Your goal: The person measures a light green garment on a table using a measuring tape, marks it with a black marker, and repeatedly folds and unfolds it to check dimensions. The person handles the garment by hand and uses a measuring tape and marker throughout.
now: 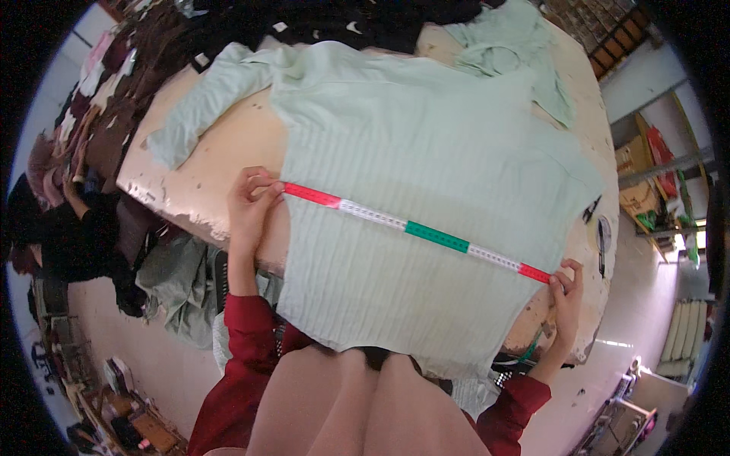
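A pale mint-green ribbed knit top is spread on the table, its lower edge hanging toward my lap. Across its body runs a tape measure in red, white and green sections, stretched straight and slanting down to the right. At the garment's left side edge, my left hand pinches one end of the tape. My right hand pinches the tape's red part at the right side edge. Below that hand a green strip of the tape dangles past the table edge.
The worn, pale table has chipped edges. Dark garments are heaped along its far side, with another mint-green garment at the back right. Small scissors-like tools lie at the right edge. Another person in black sits at the left.
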The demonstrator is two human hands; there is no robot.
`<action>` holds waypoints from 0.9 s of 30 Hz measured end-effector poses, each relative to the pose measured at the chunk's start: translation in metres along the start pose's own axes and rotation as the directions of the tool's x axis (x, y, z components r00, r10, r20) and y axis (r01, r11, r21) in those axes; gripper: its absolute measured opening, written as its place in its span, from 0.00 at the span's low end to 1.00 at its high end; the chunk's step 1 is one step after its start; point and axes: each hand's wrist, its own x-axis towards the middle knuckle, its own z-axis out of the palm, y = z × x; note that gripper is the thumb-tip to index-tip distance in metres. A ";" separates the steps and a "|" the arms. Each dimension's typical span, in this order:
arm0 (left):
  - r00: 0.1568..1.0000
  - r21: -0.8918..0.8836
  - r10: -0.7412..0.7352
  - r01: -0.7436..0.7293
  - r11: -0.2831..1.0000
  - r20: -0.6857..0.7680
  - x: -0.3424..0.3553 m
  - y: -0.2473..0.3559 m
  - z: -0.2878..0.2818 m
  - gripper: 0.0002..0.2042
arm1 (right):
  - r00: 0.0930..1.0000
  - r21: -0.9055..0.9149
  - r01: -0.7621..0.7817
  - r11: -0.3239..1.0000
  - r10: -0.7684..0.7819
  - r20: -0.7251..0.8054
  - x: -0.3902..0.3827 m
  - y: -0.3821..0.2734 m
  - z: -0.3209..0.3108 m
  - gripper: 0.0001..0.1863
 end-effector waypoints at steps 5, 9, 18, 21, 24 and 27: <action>0.998 0.029 0.062 -0.063 0.998 0.027 0.002 -0.001 0.002 0.09 | 1.000 0.039 -0.003 0.999 0.003 -0.003 -0.002 -0.005 0.002 0.16; 1.000 0.037 0.017 -0.017 0.999 -0.003 -0.001 0.001 0.003 0.07 | 0.999 -0.001 -0.027 1.000 0.027 -0.035 -0.005 -0.012 0.007 0.15; 0.956 0.381 0.259 -0.189 0.905 -0.139 -0.019 0.014 0.016 0.10 | 0.985 -0.220 -0.013 0.975 -0.025 -0.171 -0.029 -0.034 0.020 0.18; 0.919 0.443 0.379 -0.296 0.846 -0.110 -0.042 0.054 0.028 0.09 | 0.995 -0.547 -0.023 0.837 0.073 0.070 -0.053 -0.065 0.004 0.22; 0.892 0.469 0.420 -0.448 0.761 0.170 -0.063 0.089 0.060 0.10 | 0.983 -0.761 0.177 0.624 -0.078 0.165 -0.078 -0.101 0.010 0.32; 0.562 0.159 0.524 -0.764 0.625 0.640 -0.087 0.102 0.106 0.12 | 0.844 -0.158 0.525 0.836 -0.489 0.220 -0.062 -0.144 0.104 0.36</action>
